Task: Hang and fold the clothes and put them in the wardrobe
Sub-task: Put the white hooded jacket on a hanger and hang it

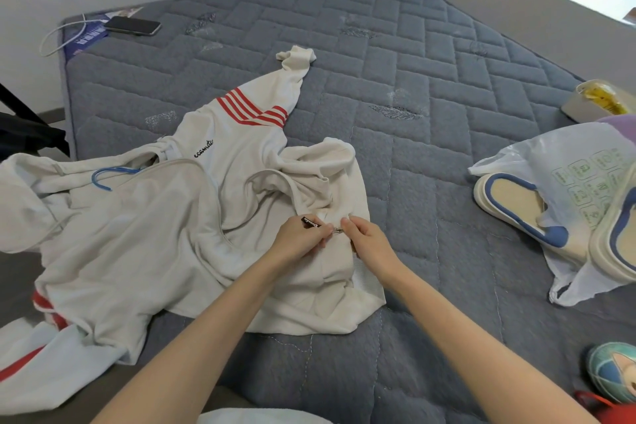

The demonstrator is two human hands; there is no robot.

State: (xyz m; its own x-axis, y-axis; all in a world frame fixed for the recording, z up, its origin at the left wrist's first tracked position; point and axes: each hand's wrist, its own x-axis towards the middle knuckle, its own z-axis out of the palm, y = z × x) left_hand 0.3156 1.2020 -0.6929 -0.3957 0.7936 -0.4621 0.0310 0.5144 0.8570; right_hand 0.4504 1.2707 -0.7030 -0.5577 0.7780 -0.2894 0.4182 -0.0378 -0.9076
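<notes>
At about six o'clock both forearms reach in over the bed (413,96) and meet on the lower front of a white jacket (144,234) with red stripes; the left hand (303,237) has its grip closed, fingertips pinching the small black zip tab (309,222); the right hand (366,239), just beside it at three o'clock, pinches the jacket's front edge where the metal zip end (337,230) shows, so both grips are tight and small; the jacket itself lies spread and rumpled across the near left of the bed, one sleeve running up toward twelve o'clock, the hood hanging off at nine; a blue hanger hook (103,177) pokes out at the neck, so the hanger looks to be inside already; I judge the step in hand to be joining the zip, which looks open as yet; zipping up and carrying it to the wardrobe, which is not in view, are left; farther at three o'clock a plastic bag (585,162) lies over a pair of slippers (516,206); far off at eleven o'clock a phone (132,25) lies by a white cable (58,38).
</notes>
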